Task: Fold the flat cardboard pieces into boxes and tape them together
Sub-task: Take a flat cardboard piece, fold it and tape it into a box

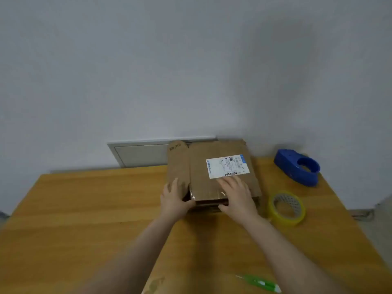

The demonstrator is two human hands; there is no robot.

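A stack of flat brown cardboard pieces (201, 166) lies at the far side of the wooden table (84, 204), against the wall. The top piece carries a white shipping label (227, 166). My left hand (175, 198) grips the stack's near left edge, thumb at the front corner and fingers on a side flap. My right hand (237, 194) lies on the top piece below the label, fingers spread flat and thumb against the front edge. A roll of clear yellowish tape (286, 207) stands to the right of the stack.
A blue tape dispenser (297, 166) sits at the table's far right corner. A green-handled cutter (261, 283) lies near the front edge. A pale wall panel (140, 154) shows behind the table on the left.
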